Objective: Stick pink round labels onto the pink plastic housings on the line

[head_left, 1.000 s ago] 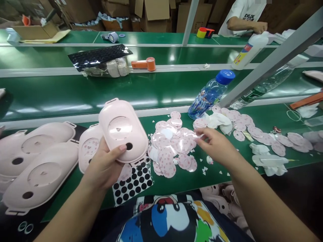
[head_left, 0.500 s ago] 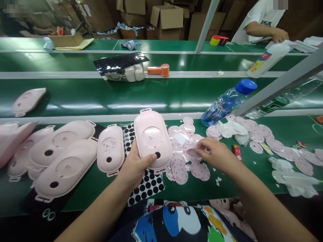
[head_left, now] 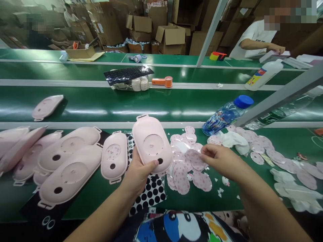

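Note:
My left hand (head_left: 138,173) grips a pink oval plastic shell (head_left: 152,144) and holds it tilted above a white sheet of black round dots (head_left: 150,194). My right hand (head_left: 222,160) pinches a round pink patterned sticker (head_left: 195,159) at the edge of a heap of such stickers (head_left: 182,158) on the green table. Another pink shell (head_left: 114,156) with a sticker in its round recess lies just left of my left hand. Several larger-looking pink shells (head_left: 68,164) are stacked further left.
A lying water bottle with a blue cap (head_left: 227,114) and white backing scraps (head_left: 233,138) sit right of the heap, with more stickers (head_left: 277,156) beyond. One pink shell (head_left: 46,106) rides the green belt. A person in a white shirt (head_left: 254,38) works far right.
The view has tilted up and shifted. My right hand drew in towards the held shell with a sticker pinched in it. The pink shell on the belt has moved right.

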`<state>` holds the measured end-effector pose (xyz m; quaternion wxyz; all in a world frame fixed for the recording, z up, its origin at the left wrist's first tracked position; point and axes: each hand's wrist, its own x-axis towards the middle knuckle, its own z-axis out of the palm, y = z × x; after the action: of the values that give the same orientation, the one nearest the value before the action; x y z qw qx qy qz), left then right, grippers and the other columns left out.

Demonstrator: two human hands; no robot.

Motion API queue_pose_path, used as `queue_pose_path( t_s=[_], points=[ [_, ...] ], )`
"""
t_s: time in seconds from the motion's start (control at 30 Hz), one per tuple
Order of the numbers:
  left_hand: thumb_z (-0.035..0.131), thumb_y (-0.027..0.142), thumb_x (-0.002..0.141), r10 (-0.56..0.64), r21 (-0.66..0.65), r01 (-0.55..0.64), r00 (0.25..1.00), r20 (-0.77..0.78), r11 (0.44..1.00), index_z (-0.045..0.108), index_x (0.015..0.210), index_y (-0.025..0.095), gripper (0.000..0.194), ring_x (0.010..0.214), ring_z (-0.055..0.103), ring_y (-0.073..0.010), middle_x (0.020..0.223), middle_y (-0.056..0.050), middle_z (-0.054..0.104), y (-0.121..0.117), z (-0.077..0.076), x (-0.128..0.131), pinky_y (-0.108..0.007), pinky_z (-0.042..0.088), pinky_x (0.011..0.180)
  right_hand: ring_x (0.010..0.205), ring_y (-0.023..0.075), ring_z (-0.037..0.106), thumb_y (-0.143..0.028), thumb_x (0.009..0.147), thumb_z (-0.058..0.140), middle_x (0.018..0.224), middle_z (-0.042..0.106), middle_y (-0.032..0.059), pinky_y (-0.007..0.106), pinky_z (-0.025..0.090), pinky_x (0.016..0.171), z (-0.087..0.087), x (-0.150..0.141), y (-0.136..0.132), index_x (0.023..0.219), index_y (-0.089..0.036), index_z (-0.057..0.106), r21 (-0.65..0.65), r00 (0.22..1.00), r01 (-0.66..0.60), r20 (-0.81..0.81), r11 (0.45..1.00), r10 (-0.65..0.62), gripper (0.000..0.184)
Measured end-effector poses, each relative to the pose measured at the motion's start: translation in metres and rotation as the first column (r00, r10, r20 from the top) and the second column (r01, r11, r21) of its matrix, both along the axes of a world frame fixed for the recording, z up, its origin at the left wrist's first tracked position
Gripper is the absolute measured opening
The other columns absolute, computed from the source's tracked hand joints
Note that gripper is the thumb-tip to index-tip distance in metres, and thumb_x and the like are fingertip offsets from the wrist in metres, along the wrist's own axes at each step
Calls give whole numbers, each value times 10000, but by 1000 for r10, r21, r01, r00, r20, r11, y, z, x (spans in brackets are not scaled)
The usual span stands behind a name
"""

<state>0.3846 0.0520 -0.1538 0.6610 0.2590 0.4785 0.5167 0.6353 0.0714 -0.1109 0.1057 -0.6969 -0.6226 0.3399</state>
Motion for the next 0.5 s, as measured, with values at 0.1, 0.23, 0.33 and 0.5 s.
queue_pose_path(
  t_s=[0.1,0.23,0.33,0.5],
  points=[
    [804,148,607,-25,-7,25,999,42,1000,239,1429,299,1009,1229,499,-303,1320,-95,534,-1,-3,-1,-441,447,1005,718,200,594,-338,758,600,878,663,63,311,428,582,1,-3,-7,705,-232,684,155,999,36,-6,987,-36,145],
    [795,157,630,-125,61,116,977,175,991,157,1452,271,1047,1163,554,-316,1251,-129,578,-6,-4,13,-454,472,964,658,170,601,-413,763,626,751,661,36,304,471,589,8,-42,-18,761,-222,675,115,851,122,-523,986,-44,197],
    [771,148,666,-139,130,109,958,250,985,115,1456,280,1036,1137,576,-300,1228,-126,595,-10,-2,22,-447,477,957,596,148,545,-335,772,614,661,607,6,295,433,546,8,-70,-19,718,-211,632,234,850,171,-526,957,-24,137],
    [692,159,746,-100,171,44,936,336,984,138,1453,292,908,1133,586,-278,1247,-117,592,-16,1,26,-444,471,970,719,173,477,-181,765,564,701,472,15,356,403,662,3,-88,-17,610,-192,512,703,967,39,-206,710,150,164]
  ],
)
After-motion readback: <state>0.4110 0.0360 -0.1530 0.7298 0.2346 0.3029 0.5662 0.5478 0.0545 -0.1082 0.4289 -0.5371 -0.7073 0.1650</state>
